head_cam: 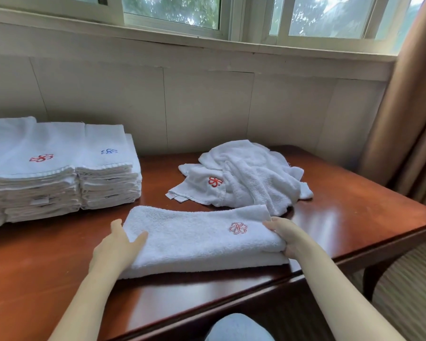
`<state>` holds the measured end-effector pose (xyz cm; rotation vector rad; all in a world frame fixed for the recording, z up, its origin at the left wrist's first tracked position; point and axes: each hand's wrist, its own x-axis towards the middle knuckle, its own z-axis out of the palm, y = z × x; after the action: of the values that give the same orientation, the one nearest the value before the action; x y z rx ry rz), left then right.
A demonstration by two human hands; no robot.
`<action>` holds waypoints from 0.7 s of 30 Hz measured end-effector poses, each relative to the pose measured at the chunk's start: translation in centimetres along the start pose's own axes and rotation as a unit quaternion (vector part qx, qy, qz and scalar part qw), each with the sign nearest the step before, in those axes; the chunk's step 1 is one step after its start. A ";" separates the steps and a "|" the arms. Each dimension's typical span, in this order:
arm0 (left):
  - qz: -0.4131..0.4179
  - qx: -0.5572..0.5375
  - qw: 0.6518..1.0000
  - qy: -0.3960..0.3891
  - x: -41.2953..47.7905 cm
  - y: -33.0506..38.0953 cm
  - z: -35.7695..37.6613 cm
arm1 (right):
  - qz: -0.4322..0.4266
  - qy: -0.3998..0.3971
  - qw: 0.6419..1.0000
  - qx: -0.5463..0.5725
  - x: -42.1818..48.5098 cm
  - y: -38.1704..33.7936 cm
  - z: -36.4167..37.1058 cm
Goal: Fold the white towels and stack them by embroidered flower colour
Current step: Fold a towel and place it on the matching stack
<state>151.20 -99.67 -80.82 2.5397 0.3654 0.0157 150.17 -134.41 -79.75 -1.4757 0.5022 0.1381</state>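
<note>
A white towel [197, 238] folded into a long strip lies on the wooden table [342, 217] in front of me, a red embroidered flower near its right end. My left hand [117, 244] grips its left end, thumb on top. My right hand [287, 236] grips its right end, fingers curled under the edge. A loose heap of unfolded white towels [246, 175] lies behind it, one showing a red flower. At the far left stand two stacks of folded towels: a red-flower stack [35, 178] and a blue-flower stack [108, 168].
A wall with a window sill [207, 45] runs behind the table. A brown curtain [408, 114] hangs at the right. The table's front edge [207, 313] is close to my knee [239, 328]. Striped carpet [408, 291] shows at the lower right.
</note>
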 end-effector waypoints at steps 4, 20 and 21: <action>-0.006 0.008 1.000 -0.025 0.1 -0.3 -0.4 | -0.050 -0.008 0.998 -0.036 0.0 0.0 0.1; 0.110 -0.560 0.810 0.134 -4.9 -0.2 -8.3 | -0.191 -0.464 0.859 -0.100 -9.4 -9.5 25.6; 0.048 -0.575 0.794 0.194 -4.4 -2.2 -9.2 | -0.208 -0.448 0.859 -0.135 -9.2 -8.8 25.8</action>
<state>145.54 -94.12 -74.02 1.3038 0.2515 0.6139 151.56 -108.35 -67.59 -1.5697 -0.6174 0.5359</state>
